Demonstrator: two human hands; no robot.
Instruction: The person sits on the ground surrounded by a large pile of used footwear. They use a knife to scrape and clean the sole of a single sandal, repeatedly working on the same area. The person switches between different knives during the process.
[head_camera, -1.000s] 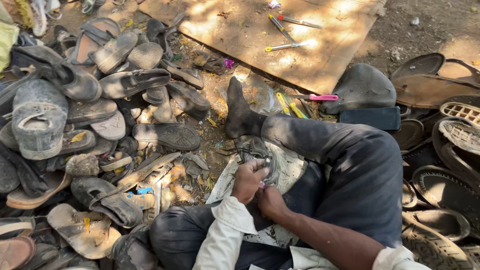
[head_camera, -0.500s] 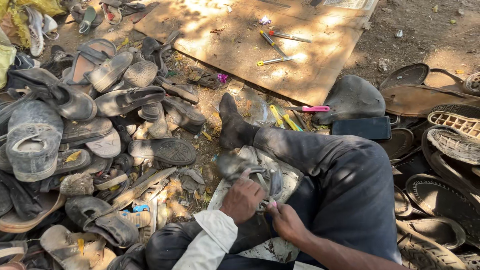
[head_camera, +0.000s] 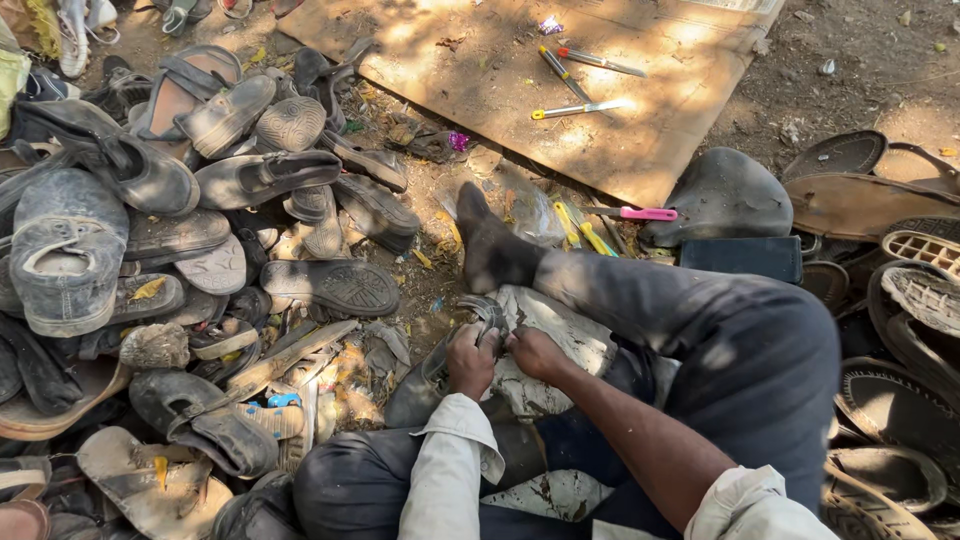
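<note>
Though its shape is hard to make out, left hand (head_camera: 470, 360) and right hand (head_camera: 535, 352) grip a dark sandal (head_camera: 480, 312)

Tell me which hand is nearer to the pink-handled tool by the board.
Right. The right hand grips the worn sandal on the side toward the pink-handled tool; the left hand is farther away, beyond it.

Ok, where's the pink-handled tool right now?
In the head view, the pink-handled tool lies on the ground right of centre, just below the cardboard sheet edge, beside the dark bicycle saddle.
</note>
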